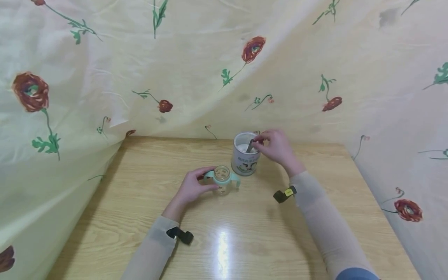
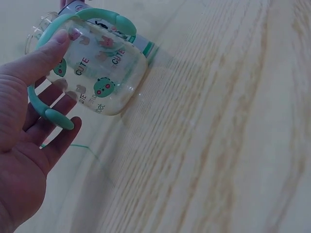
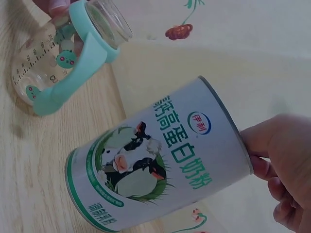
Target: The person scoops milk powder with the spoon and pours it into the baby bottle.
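Observation:
A clear baby bottle (image 1: 222, 181) with mint-green handles and no cap stands upright on the wooden table (image 1: 140, 202). My left hand (image 1: 194, 186) grips it from the left, thumb on one handle (image 2: 53, 41) and fingers behind the glass body (image 2: 104, 73). Just behind and to the right stands an open milk-powder tin (image 1: 245, 158) with a cow printed on its label (image 3: 146, 165). White powder shows inside. My right hand (image 1: 276, 147) hovers over the tin's rim and pinches a grey spoon (image 1: 250, 145) that dips into the powder. The spoon is hidden in the right wrist view.
A cream cloth with red flowers (image 1: 252, 48) hangs close behind the table and down both sides. The bottle (image 3: 63, 53) and the tin stand a short gap apart. Bare wood stretches to the table's front and left.

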{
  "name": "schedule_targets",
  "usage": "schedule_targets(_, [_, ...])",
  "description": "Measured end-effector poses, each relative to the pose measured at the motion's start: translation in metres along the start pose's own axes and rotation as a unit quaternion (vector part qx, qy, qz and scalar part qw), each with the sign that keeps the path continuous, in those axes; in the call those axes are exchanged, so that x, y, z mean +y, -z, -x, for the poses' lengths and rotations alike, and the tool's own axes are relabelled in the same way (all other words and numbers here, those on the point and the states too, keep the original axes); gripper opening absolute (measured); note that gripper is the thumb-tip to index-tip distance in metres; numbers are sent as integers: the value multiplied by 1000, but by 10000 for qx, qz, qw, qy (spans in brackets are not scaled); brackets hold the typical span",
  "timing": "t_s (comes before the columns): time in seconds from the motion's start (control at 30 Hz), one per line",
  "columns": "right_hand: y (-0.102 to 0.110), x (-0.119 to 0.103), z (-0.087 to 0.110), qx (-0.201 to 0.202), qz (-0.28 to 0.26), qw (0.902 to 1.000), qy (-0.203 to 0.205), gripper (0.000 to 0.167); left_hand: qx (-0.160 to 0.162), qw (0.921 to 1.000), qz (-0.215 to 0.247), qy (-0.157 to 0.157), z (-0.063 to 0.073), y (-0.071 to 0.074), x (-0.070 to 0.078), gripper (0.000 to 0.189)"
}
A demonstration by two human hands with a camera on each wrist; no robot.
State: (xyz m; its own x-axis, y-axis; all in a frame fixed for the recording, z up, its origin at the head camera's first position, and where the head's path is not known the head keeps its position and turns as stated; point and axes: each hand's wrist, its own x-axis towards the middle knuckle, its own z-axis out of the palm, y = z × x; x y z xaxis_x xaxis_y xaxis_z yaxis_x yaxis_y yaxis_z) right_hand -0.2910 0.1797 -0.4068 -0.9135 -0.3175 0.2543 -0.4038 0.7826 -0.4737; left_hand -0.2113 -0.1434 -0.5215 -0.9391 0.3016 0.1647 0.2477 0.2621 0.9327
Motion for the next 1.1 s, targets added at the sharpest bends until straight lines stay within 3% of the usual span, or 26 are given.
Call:
schedule_targets(0.23, [4,3,-3,-79,-60,9999,44,32,-25,10000,16,24,-2,0,2,62])
schedule_targets(0.73, [5,-1,-7,-496,-626,9967,-149,23,-30,10000,20,74,-1,-3,-1,66])
schedule_targets(1.1, [2,-2,-5,35,-934,9952,-296,20,-24,9999,20,168,2,-1,-1,67])
